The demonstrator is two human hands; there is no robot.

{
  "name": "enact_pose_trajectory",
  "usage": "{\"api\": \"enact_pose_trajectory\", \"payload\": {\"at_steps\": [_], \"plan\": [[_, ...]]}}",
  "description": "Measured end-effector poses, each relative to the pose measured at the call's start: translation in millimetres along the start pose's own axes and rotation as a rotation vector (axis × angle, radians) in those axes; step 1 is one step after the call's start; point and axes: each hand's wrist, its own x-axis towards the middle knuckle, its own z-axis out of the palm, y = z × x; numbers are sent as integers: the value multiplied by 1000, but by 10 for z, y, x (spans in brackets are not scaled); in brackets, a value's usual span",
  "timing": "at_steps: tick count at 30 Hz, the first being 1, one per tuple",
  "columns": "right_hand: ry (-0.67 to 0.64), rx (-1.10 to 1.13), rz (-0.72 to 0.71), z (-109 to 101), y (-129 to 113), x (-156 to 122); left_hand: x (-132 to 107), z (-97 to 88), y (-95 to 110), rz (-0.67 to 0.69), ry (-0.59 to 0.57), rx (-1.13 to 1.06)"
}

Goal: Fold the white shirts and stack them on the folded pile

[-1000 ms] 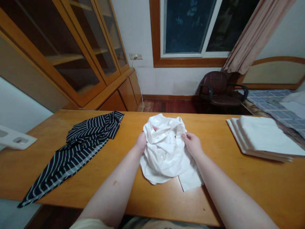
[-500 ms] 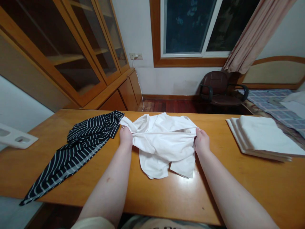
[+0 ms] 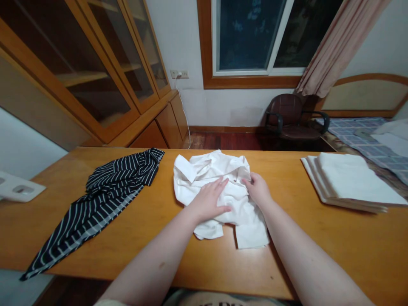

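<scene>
A crumpled white garment (image 3: 204, 170) lies in the middle of the wooden table (image 3: 153, 238). My left hand (image 3: 208, 200) rests flat on top of it, fingers stretched out. My right hand (image 3: 259, 189) is at the garment's right side, fingers curled and pinching the white cloth near its upper right edge. A loose flap of the garment hangs toward me below both hands.
A black and white striped garment (image 3: 102, 195) sprawls on the table's left part. A stack of folded white cloths (image 3: 347, 180) sits at the right. A white object (image 3: 17, 190) is at the far left edge. Behind stand a dark chair (image 3: 295, 117), a wooden cabinet (image 3: 95, 72) and a bed (image 3: 376, 131).
My hands had stretched the white garment wide apart. Now they have come together; the left hand let go and lies flat on the bunched cloth, the right still holds it.
</scene>
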Motion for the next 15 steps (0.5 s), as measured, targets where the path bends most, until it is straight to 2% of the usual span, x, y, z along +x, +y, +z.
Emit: {"api": "enact_pose_trajectory", "payload": {"at_steps": [2, 5, 9, 12, 15], "plan": [[19, 35, 30, -26, 0, 11, 27, 38, 19, 3, -22, -2], [43, 107, 73, -58, 1, 17, 59, 28, -16, -12, 29, -9], [40, 138, 129, -71, 5, 18, 73, -12, -69, 84, 58, -93], [76, 215, 226, -80, 32, 30, 68, -36, -78, 122, 102, -128], [155, 346, 326, -97, 76, 50, 53, -74, -87, 88, 181, -150]]}}
